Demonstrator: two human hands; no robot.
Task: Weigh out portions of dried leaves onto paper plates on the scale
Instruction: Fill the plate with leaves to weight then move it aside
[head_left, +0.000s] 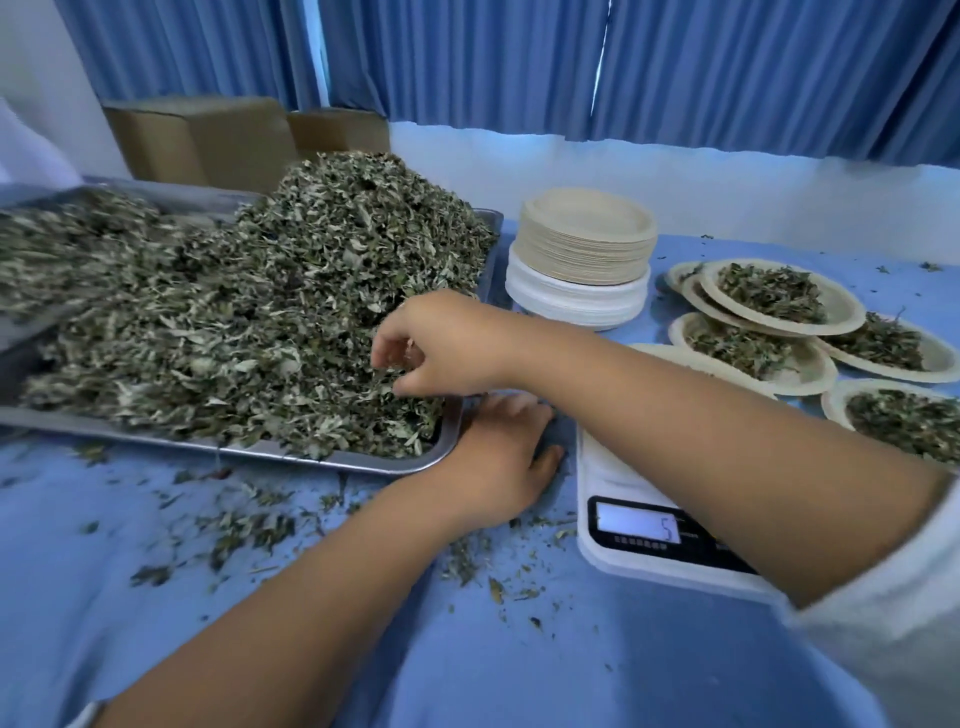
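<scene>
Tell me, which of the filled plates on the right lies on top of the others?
The filled plate at the back: its whole rim shows, overlapping those beneath it, which are each partly covered.

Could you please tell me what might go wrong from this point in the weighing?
1. The right hand digs into the leaves with its forearm crossing above the scale; brushing it could upset the reading.
2. Leaves are heaped above the tray rim at the near corner, so grabbing may spill more onto the already littered cloth.
3. The filled plates overlap and could tip if nudged.
</scene>
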